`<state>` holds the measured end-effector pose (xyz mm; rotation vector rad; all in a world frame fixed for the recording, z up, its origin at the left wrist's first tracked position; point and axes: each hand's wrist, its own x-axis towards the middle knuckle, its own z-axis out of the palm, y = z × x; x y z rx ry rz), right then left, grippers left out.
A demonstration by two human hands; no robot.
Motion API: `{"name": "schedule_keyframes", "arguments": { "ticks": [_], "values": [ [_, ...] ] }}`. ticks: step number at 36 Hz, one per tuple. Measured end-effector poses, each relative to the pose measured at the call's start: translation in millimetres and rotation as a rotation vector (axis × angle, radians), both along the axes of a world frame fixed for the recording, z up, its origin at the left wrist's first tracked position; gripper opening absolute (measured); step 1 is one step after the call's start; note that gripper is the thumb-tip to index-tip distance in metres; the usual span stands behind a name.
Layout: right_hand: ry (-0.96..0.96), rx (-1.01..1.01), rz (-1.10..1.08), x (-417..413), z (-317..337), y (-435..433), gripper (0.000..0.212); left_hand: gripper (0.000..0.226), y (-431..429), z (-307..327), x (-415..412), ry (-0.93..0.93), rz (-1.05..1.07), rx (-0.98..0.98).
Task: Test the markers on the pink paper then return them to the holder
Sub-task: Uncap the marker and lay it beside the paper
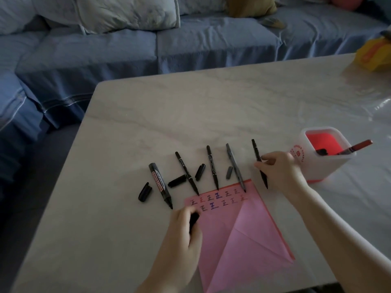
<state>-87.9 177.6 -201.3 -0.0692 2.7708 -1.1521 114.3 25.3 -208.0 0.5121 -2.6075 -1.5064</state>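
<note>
The pink paper (pixel 243 229) lies folded on the table with two rows of test marks along its top edge. Several uncapped black markers lie in a row above it: a thick whiteboard marker (pixel 160 184), then thin markers (pixel 187 173), (pixel 212 168), (pixel 235 167). My right hand (pixel 279 171) pinches the rightmost black marker (pixel 259 160). My left hand (pixel 186 227) holds a black cap (pixel 193 220) at the paper's left edge. The white holder (pixel 321 168) with a red inside stands to the right, with a red marker (pixel 355 147) leaning in it.
Loose black caps (pixel 145 192), (pixel 177 181), (pixel 200 171), (pixel 229 172) lie between the markers. A blue sofa (pixel 148 49) with cushions runs behind the marble table (pixel 190 106). A yellow object (pixel 374 53) sits at the far right corner.
</note>
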Motion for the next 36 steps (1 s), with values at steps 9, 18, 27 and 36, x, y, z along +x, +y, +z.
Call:
{"name": "schedule_keyframes", "arguments": {
  "ticks": [9,18,27,36],
  "values": [
    [0.037,0.067,0.039,15,-17,8,0.022,0.039,15,13,-44,0.123,-0.046,-0.235],
    [0.259,0.004,0.007,48,10,52,0.014,0.007,41,5,-143,0.155,-0.153,-0.603],
    [0.512,-0.02,-0.094,37,56,82,0.017,0.011,55,-18,-173,-0.001,-0.241,-0.783],
    [0.353,0.23,-0.117,11,49,78,0.036,0.019,45,6,-138,0.171,-0.229,-0.694]
  ]
}}
